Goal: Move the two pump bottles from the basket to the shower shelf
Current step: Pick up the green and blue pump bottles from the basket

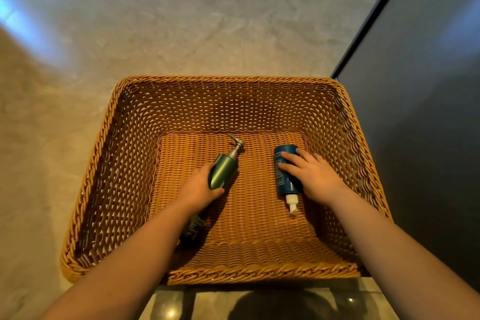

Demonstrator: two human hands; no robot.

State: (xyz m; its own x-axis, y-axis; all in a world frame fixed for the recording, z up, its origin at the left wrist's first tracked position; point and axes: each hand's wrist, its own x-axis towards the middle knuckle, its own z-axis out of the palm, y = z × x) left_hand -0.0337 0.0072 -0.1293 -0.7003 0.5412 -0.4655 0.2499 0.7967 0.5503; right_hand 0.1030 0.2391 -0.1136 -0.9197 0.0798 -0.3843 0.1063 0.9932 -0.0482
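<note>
A wide woven wicker basket (pixel 135 117) fills the middle of the view. A green pump bottle (pixel 225 167) with a silver pump lies on the basket floor at centre left, pump pointing away from me. My left hand (pixel 200 189) is wrapped around its lower end. To the right lies a blue pump bottle (pixel 283 179) with a white pump pointing toward me. My right hand (pixel 311 174) lies over its right side, fingers spread across the body. The shower shelf is out of view.
The basket rests on a pale stone-like floor (pixel 181 21). A dark panel with a black edge (pixel 415 86) stands along the right side. A dark comb-like object (pixel 193 227) lies in the basket under my left forearm. A glossy surface (pixel 259 304) shows below the near rim.
</note>
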